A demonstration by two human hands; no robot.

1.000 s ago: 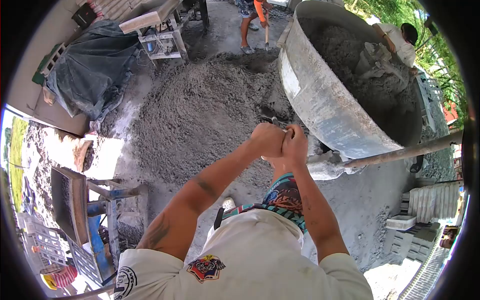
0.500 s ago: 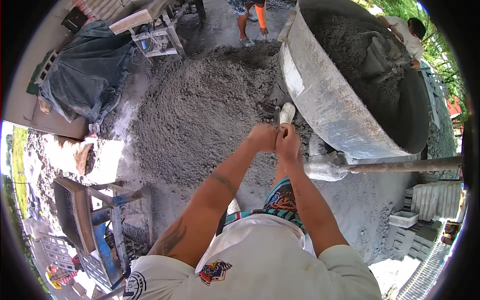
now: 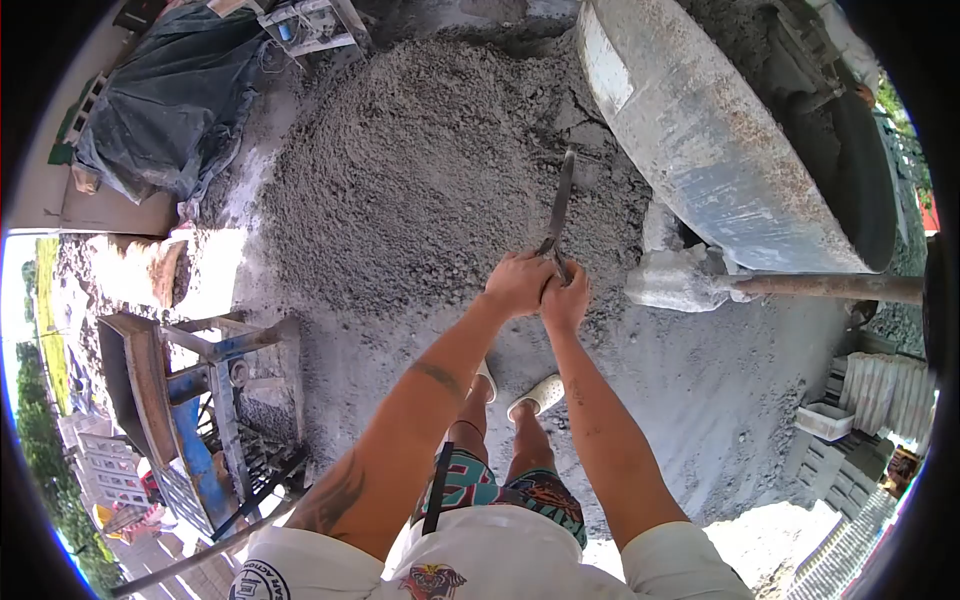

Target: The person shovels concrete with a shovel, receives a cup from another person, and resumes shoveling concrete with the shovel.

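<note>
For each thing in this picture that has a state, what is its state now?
Left hand: closed on the shovel handle.
Right hand: closed on the same handle.
Shovel: upright, blade end in the pile.
Gravel pile: heaped, loose.
Mixer drum: tilted.
Tarp: draped, crumpled.

The gravel pile lies ahead of the person's feet, with the shovel handle rising from both hands over its near right edge, the mixer drum to its right, the tarp to its left, and the metal frame at near left.
</note>
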